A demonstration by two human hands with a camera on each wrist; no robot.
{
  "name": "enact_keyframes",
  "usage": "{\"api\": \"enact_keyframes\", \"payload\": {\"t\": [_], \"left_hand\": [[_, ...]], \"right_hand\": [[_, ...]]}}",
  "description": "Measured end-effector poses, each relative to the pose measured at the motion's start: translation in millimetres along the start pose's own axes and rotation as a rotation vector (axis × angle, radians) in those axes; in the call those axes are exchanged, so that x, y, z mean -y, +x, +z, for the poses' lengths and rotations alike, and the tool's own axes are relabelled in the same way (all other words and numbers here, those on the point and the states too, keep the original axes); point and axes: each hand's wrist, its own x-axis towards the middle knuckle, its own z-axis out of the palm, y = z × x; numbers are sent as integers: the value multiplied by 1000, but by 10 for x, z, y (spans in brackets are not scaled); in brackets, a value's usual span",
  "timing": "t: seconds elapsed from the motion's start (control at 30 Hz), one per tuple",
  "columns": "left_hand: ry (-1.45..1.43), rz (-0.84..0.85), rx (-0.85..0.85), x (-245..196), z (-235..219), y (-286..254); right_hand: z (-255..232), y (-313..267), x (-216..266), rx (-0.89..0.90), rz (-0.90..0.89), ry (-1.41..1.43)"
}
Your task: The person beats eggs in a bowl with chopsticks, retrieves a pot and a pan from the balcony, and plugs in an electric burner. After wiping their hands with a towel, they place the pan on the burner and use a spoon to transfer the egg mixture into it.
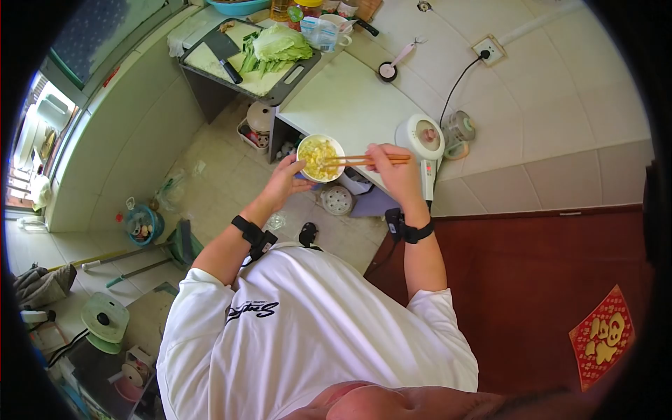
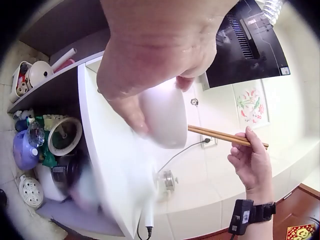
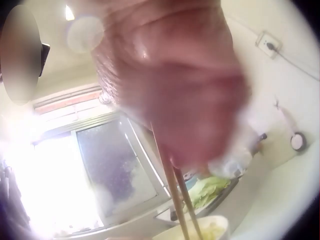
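white t-shirt [image 1: 315,336] nearest the head camera, filling lower centre of frame; dark script on chest.

left hand [image 1: 285,182]: centre of frame, grasping a white bowl [image 2: 167,120], thumb at the rim. bowl held off the tabletop [image 1: 350,94], overlapping its near edge in the head view. contents: yellow, lumpy mixture [image 1: 316,158].

right hand [image 1: 395,169]: just right of centre, grasping a pair of wooden chopsticks [image 2: 215,133]. lower ends run down into the bowl, per right wrist view; exact finger placement there blurred.

surroundings: white lidded pot [image 1: 406,133] with long handle, right of centre, on the tabletop; clear glass jar [image 1: 458,127] just beside it. upper left of frame: grey-edged cutting board [image 1: 285,91] bearing leafy cabbage [image 1: 283,43] and a black-handled knife [image 1: 230,71]. lower right: red-and-gold paper decoration [image 1: 584,343].
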Motion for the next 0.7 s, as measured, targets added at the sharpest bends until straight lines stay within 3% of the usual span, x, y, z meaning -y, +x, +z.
{"api": "enact_keyframes", "payload": {"t": [0.17,0.33,0.53,0.7], "left_hand": [[-34,-32,0,9,-43,44],[-54,-16,3,-147,23,-41],[-47,-15,60,-189,-53,21],[-19,-16,36,-173,-73,47]], "right_hand": [[-164,-51,125,-44,47,23],[-468,-85,-247,-186,117,421],[-424,-104,-854,-1,238,375],[-199,-64,-1028,-15,231,521]]}}
